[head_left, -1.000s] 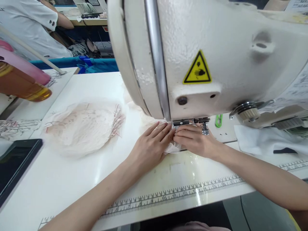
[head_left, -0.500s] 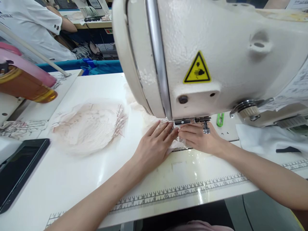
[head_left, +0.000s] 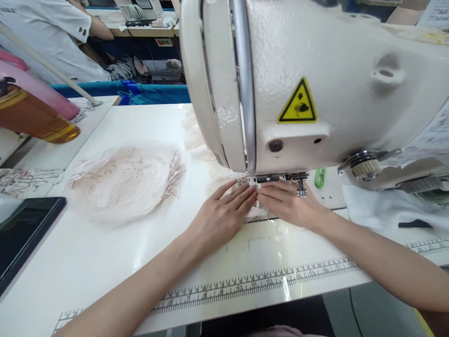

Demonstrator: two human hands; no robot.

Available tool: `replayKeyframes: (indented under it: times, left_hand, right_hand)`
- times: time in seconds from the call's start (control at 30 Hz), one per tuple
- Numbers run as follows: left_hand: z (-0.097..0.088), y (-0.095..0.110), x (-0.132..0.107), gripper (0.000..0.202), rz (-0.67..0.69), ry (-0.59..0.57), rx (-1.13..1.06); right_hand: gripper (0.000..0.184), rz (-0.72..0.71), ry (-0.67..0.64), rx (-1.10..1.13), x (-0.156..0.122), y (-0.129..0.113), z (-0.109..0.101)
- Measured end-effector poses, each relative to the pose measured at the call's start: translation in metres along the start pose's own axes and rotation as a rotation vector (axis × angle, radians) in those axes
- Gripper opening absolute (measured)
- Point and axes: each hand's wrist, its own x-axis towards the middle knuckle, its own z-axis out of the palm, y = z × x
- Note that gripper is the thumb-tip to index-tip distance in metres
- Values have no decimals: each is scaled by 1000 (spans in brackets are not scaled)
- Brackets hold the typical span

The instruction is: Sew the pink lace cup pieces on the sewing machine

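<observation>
A big cream sewing machine [head_left: 315, 79] fills the upper right of the view. Under its presser foot [head_left: 268, 179] lies a small piece of pale lace fabric [head_left: 257, 211]. My left hand [head_left: 220, 216] lies flat on the fabric's left side, fingers stretched toward the needle. My right hand [head_left: 289, 203] presses the fabric from the right, fingers together and extended, its tips almost touching the left hand's. Most of the fabric is hidden under both hands.
A stack of pale lace pieces [head_left: 122, 180] lies to the left on the white table [head_left: 105, 262]. A dark tablet [head_left: 21, 234] sits at the left edge, an amber and pink bottle [head_left: 35, 112] behind it. White cloth [head_left: 386, 206] lies right. Another person [head_left: 45, 28] works behind.
Both hands stay pressed on the fabric at the needle, barely shifting. My head has moved slightly, so the machine sits a little further right in view.
</observation>
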Motion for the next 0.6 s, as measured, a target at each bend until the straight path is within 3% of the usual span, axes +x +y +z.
replayKeyframes:
  times: [0.33, 0.6]
  left_hand:
    - [-2, -18, -2, 40, 36, -33, -79]
    - [0, -16, -1, 39, 8, -35, -71]
  right_hand:
    - [27, -24, 4, 34, 2, -8, 8]
    - [24, 11, 40, -65, 6, -20, 3]
